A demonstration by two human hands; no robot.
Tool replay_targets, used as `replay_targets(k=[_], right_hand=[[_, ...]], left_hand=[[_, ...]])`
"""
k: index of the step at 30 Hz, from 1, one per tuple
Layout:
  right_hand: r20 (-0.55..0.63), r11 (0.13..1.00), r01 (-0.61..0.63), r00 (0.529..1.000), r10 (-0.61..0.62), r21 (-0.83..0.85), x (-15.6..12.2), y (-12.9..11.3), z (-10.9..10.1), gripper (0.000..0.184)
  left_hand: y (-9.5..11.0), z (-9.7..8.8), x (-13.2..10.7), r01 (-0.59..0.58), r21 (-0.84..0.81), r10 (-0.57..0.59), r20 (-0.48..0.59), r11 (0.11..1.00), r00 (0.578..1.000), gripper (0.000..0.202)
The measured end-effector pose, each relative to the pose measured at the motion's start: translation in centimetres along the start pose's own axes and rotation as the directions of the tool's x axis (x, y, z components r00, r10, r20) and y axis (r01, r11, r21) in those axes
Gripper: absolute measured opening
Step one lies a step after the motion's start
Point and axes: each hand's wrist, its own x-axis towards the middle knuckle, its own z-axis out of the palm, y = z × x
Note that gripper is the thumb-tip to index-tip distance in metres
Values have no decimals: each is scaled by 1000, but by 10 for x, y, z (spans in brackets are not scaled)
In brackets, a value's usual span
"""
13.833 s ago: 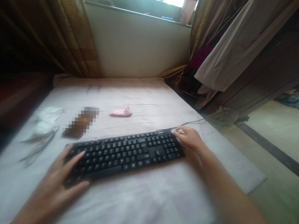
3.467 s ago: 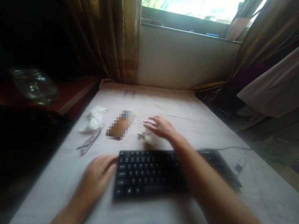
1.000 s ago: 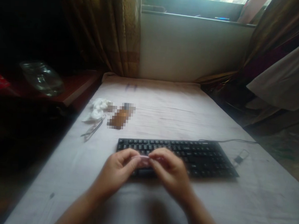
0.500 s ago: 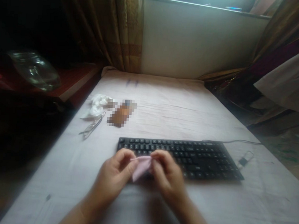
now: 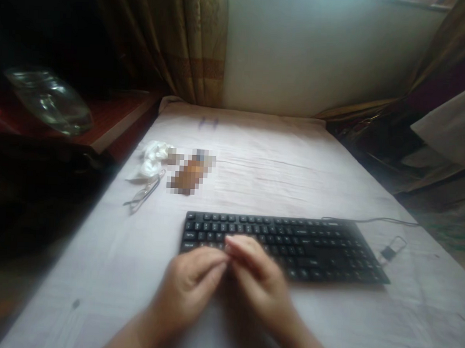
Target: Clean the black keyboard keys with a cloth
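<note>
Transparent jar (image 5: 51, 102), contents indistinct, well left of the black keyboard (image 5: 317, 254).

A hand could have passed over the open stretch of pale cloth (image 5: 263, 181) at mid-frame, above the keyboard (image 5: 322, 254), or across the bare cloth at lower right. At lower centre the left hand (image 5: 191, 281) and right hand (image 5: 260, 282), fingertips close together, blocked the keyboard's near left part. Glasses (image 5: 146, 193), a white bundle (image 5: 153, 158) and a blurred brown item (image 5: 188, 178) obstructed the left; a cable (image 5: 380, 220) crossed at right.
</note>
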Motion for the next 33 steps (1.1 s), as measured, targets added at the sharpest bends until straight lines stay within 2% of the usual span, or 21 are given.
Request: replay_targets(k=[3, 6, 8, 11, 13, 17, 20, 22, 28, 30, 33], right_hand=[[-27, 994, -67, 998, 64, -91, -1, 4, -5, 30], [-87, 970, -129, 990, 114, -207, 4, 5, -15, 23], [-41, 958, -73, 997, 64, -279, 15, 4, -22, 12], [114, 919, 87, 992, -46, -385, 44, 2, -20, 11], [176, 874, 139, 982, -62, -465, 67, 3, -9, 16], [345, 772, 184, 937, 49, -608, 103, 10, 30, 18], [400, 712, 187, 905, 142, -676, 113, 13, 47, 20], [415, 688, 195, 894, 169, -699, 115, 14, 47, 22], [411, 672, 165, 883, 225, -722, 117, 14, 25, 22], [416, 677, 162, 879, 231, -718, 121, 13, 26, 20], [434, 687, 173, 872, 226, -706, 128, 12, 39, 19]], left_hand=[[-3, -12, 5, 72, 80, -64, -106, 994, 992, 18], [-17, -31, 14, 214, 220, -130, -342, 952, 931, 21], [-31, -43, 19, 283, 332, -130, -415, 900, 901, 26], [-53, -51, 23, 279, 451, -105, -374, 847, 922, 32], [-63, -50, 23, 264, 469, -120, -315, 843, 941, 34], [-67, -45, 21, 265, 457, -152, -269, 849, 951, 34], [-65, -44, 20, 278, 444, -167, -272, 852, 948, 31], [-63, -44, 20, 287, 442, -175, -277, 850, 945, 29], [-63, -43, 21, 295, 431, -182, -285, 853, 941, 26], [-63, -44, 21, 297, 428, -183, -286, 854, 941, 25], [-64, -44, 21, 285, 432, -172, -282, 856, 944, 25]])
